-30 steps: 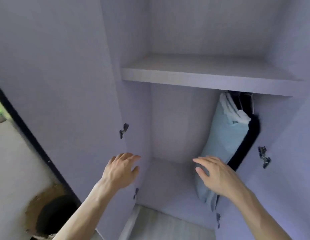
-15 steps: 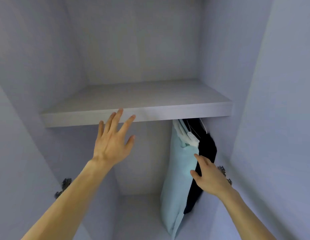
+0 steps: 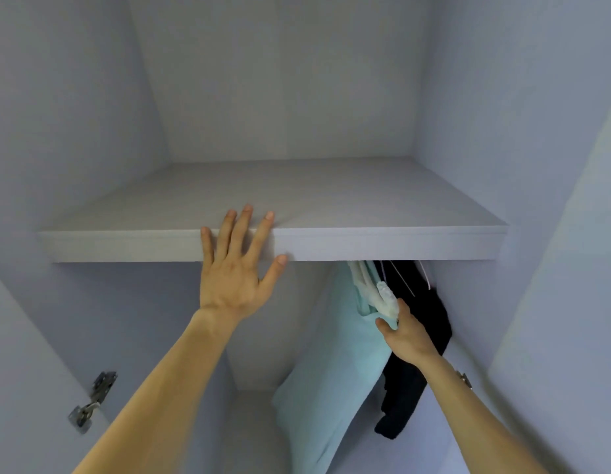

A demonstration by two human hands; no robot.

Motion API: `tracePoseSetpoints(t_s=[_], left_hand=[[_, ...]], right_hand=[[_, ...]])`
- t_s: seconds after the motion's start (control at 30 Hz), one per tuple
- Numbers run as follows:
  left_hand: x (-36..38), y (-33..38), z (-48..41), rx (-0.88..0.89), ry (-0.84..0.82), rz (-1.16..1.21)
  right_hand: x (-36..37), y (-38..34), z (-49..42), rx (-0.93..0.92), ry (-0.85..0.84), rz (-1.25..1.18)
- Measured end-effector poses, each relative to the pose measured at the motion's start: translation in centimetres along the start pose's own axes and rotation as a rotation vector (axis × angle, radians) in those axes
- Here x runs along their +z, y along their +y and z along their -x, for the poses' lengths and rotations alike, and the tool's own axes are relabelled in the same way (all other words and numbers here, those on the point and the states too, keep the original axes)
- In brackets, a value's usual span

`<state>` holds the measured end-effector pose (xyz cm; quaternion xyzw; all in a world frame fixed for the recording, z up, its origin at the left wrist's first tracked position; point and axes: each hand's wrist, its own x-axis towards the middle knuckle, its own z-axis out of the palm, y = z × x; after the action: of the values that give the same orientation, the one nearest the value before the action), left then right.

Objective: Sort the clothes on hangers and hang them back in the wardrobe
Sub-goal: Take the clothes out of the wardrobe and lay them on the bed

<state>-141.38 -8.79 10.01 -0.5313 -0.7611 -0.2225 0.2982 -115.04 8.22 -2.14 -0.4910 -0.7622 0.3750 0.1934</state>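
Pale aqua soft cloth garment (image 3: 334,388) hangs under the smooth grey laminate shelf (image 3: 365,242), beside a limp black garment (image 3: 416,378) on thin white hangers (image 3: 402,279). Left hand (image 3: 234,278) lies flat, fingers spread, against the shelf's edge. Right hand (image 3: 408,336) touches the aqua shoulder; whether it grips is unclear.

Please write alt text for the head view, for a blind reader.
Inside an open wardrobe, the right hand touches a light blue garment hanging beside a black garment under a shelf. The left hand rests open on the shelf's edge.
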Motion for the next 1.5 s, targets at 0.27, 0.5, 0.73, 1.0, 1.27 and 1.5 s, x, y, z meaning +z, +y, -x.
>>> tracePoseSetpoints(t_s=[0.27,0.5,0.73,1.0,1.27,1.5], left_hand=[[0.9,0.5,-0.1,-0.023,0.043,-0.036],[0.9,0.5,0.0,-0.022,0.055,-0.057],[1.0,0.5,0.1,-0.028,0.057,-0.071],[0.8,0.5,0.1,-0.031,0.045,-0.082],[0.2,0.9,0.3,-0.047,0.032,-0.045],[2.0,1.1,8.5,-0.186,-0.152,0.224]], right_hand=[[1.7,-1.0,-2.6,0.042,-0.039,-0.131],[1.8,-2.0,-3.7,0.193,-0.138,-0.485],[2.3,-2.9,-3.5,0.112,-0.221,-0.774],[2.5,-5.7,-1.8,-0.065,-0.254,-0.74],[5.5,-3.8,3.7,-0.083,-0.316,-0.587],[9.1,-2.9,9.3,-0.068,-0.449,-0.581]])
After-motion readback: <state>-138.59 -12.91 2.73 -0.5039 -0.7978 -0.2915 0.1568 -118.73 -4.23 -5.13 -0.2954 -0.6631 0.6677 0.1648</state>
